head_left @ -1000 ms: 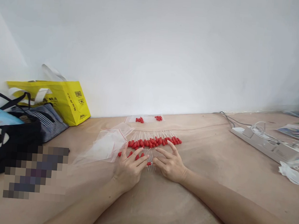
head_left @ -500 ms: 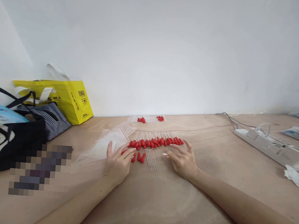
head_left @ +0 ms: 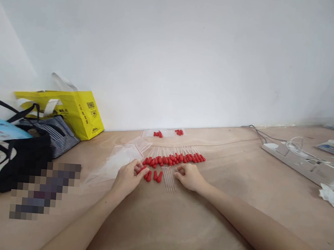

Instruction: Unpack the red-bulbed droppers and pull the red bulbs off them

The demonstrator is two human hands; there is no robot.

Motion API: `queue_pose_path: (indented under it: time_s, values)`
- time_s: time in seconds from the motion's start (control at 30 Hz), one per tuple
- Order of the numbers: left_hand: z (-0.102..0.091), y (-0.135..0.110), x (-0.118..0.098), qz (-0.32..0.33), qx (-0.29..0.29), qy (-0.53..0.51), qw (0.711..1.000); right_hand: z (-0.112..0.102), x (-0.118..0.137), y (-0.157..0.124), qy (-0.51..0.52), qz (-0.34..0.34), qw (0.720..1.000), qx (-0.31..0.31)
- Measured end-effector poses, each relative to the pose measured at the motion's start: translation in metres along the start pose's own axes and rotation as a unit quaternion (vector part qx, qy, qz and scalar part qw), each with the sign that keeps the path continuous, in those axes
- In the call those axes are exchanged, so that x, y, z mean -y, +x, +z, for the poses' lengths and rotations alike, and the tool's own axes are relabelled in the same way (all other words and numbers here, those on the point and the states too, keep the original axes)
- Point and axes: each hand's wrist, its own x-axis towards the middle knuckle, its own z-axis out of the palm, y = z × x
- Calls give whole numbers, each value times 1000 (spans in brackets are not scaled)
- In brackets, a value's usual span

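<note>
left hand [head_left: 128,176] was clamped on a red bulb [head_left: 142,169].
the right hand [head_left: 191,177] sat just beside the clear tubes [head_left: 168,180]; whether its fingertips gripped one could not be told. loose bulbs [head_left: 155,176] lay between the hands, red-bulbed droppers [head_left: 177,157] beyond, toward the counter's [head_left: 199,227] far edge.

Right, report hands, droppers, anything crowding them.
Left hand pinching a red dropper bulb. Right hand at clear pipette tubes, grip unclear. Assembled droppers close beyond, zip bags to the left.
</note>
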Motion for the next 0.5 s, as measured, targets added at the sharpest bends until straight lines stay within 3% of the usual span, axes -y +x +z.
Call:
queue_pose_path:
  time_s: [0.27, 0.43, 0.5]
  values:
    - [3, 1, 4, -1, 7, -7, 1000, 5, 10, 7, 52, 2, 999, -5]
    - [-2, 4, 17, 69, -72, 49, 994, 2, 7, 1, 117, 59, 991, 33]
    - [-1, 6, 25, 95, -107, 71, 987, 0, 5, 0, 94, 34, 995, 3]
